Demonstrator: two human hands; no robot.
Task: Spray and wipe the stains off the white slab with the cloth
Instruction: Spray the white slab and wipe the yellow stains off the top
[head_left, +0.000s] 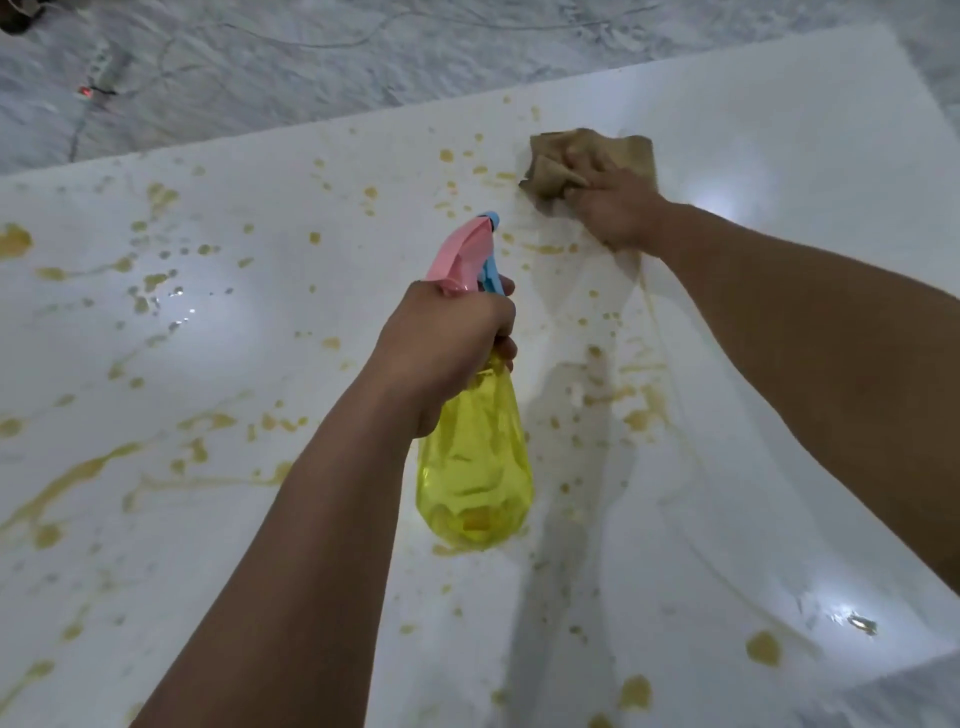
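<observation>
Head view, left hand grips bottle mid-slab, right hand fingers curled on cloth near far edge, stains left, cleaner right.

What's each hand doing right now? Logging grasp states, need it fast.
Left hand: grips the neck of the yellow spray bottle, a finger at the trigger.
Right hand: presses the brown cloth onto the white slab, fingers bunching it.

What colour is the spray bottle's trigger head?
Pink spray head with a blue trigger, seen in the head view.
</observation>
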